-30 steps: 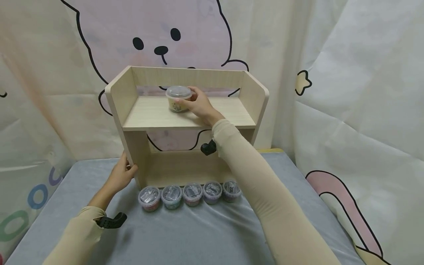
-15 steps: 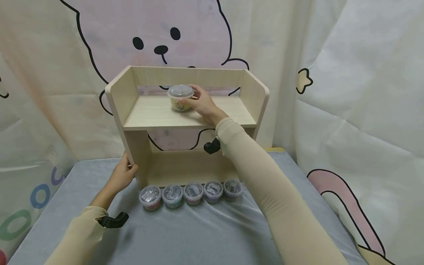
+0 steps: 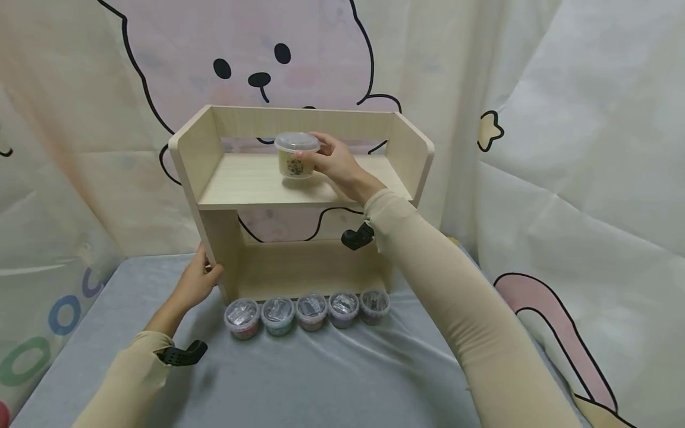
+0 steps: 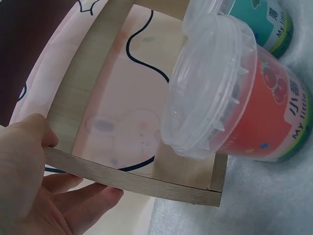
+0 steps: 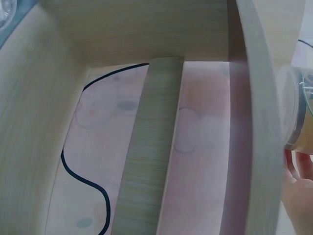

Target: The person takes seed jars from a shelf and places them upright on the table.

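Observation:
My right hand grips a small round plastic tub with a clear lid and yellowish contents, thumb at the front and fingers behind. It is close over the upper board of a pale wooden shelf unit. In the right wrist view this tub shows only partly, at the right edge. My left hand holds the front edge of the unit's left side panel; in the left wrist view the thumb lies on one side of the panel and the fingers on the other.
Several lidded tubs stand in a row on the grey-blue cloth before the unit, among them a red tub at the left end and a teal tub beside it. Behind the unit hangs a curtain with cartoon drawings.
My right hand has shifted right and slightly up in the head view, carrying the yellowish tub along. My left hand keeps its hold on the side panel.

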